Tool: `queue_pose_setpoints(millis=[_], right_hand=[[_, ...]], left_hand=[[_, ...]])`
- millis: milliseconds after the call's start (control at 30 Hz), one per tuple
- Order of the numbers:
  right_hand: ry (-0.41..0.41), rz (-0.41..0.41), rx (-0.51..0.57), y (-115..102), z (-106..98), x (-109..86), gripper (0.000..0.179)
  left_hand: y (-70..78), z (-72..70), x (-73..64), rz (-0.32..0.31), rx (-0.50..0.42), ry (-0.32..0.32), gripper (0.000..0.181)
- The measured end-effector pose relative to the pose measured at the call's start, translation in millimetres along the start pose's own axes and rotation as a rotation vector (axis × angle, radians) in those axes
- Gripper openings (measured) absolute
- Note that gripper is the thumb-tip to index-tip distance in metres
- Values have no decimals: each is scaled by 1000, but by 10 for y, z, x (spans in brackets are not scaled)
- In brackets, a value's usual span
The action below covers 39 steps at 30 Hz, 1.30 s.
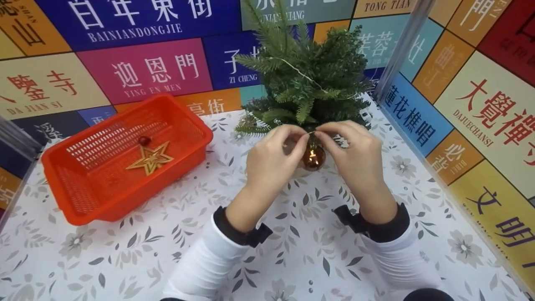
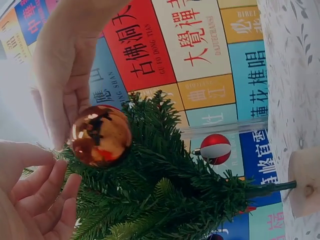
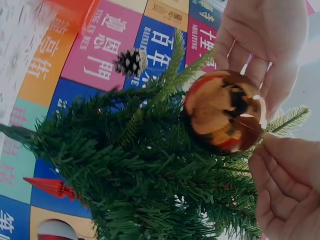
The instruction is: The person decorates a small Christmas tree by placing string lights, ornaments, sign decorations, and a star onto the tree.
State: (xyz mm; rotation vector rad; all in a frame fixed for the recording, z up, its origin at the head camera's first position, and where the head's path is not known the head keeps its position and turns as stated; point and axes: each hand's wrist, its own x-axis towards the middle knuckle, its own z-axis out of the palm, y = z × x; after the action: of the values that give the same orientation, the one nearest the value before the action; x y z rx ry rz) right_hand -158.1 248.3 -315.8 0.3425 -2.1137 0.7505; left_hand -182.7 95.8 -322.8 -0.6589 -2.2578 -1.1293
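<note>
A shiny copper-gold Christmas bauble (image 1: 313,158) hangs upright just below the fingertips of both hands, in front of a small artificial Christmas tree (image 1: 317,79). My left hand (image 1: 273,158) pinches the thin string at its top between thumb and index finger. From the other side, my right hand (image 1: 360,152) pinches there too, and the fingertips of the two hands nearly meet. In the right wrist view the bauble (image 3: 225,111) overlaps the green branches. A red-and-white ball (image 2: 216,149), a pine cone (image 3: 130,62) and a red pointed ornament (image 3: 50,187) hang on the tree.
To the left, an orange-red plastic basket (image 1: 125,209) holds a gold star (image 1: 151,159) and a small dark red ball (image 1: 144,140). Colourful panels with lettering (image 1: 146,69) stand behind and at the right. A leaf-patterned white cloth (image 1: 167,251) covers the table.
</note>
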Motion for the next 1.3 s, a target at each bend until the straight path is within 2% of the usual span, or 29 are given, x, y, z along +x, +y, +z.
queue_pose_setpoints(millis=[200, 333, 433, 600, 700, 933, 1300], right_hand=[[-3, -22, -147, -20, 35, 77, 16], [-37, -26, -222, -47, 50, 88, 16], [-63, -7, -239, -68, 63, 100, 15], [-121, 26, -233, -100, 61, 104, 15], [-138, 24, -234, -109, 47, 82, 15], [-122, 1, -239, -88, 20, 3, 14], [-133, -8, -255, -95, 24, -52, 13]], left_hand=[[-24, 83, 69, 79, 125, 128, 9], [-53, 123, 83, 85, 195, 156, 11], [-63, 126, 100, 53, 205, 128, 13], [-54, 75, 103, -32, 178, 33, 14], [-54, 47, 87, -60, 165, -11, 13], [-47, 14, 43, -56, 148, -58, 14], [-104, 19, -8, -16, 146, -61, 13]])
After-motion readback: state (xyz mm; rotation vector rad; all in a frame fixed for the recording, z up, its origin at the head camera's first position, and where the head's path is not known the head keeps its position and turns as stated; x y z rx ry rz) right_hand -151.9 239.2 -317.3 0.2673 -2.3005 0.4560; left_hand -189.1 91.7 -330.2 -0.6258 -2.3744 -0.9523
